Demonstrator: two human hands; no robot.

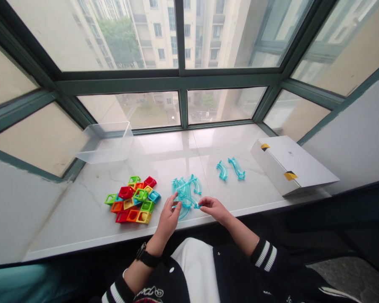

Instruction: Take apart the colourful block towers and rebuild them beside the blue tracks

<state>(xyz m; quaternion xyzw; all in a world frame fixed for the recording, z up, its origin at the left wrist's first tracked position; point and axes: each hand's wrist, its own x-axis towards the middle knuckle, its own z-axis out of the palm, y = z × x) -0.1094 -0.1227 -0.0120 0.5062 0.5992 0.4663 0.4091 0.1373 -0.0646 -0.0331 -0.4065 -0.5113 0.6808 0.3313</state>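
Observation:
A pile of clear teal curved track pieces (187,189) lies on the white sill (82,214) near its front edge. My left hand (168,219) and my right hand (212,208) both pinch one teal track piece (189,201) at the near side of that pile, left hand on its left end, right hand on its right end. A heap of several colourful square magnetic frames (133,199), red, orange, green, yellow and blue, sits just left of my left hand. Two more teal track pieces (230,168) lie apart, farther right.
A clear empty plastic tub (105,142) stands at the back left by the window. A flat white box (290,168) with yellow-and-black tape lies at the right end of the sill. Green window frames enclose the sill on three sides.

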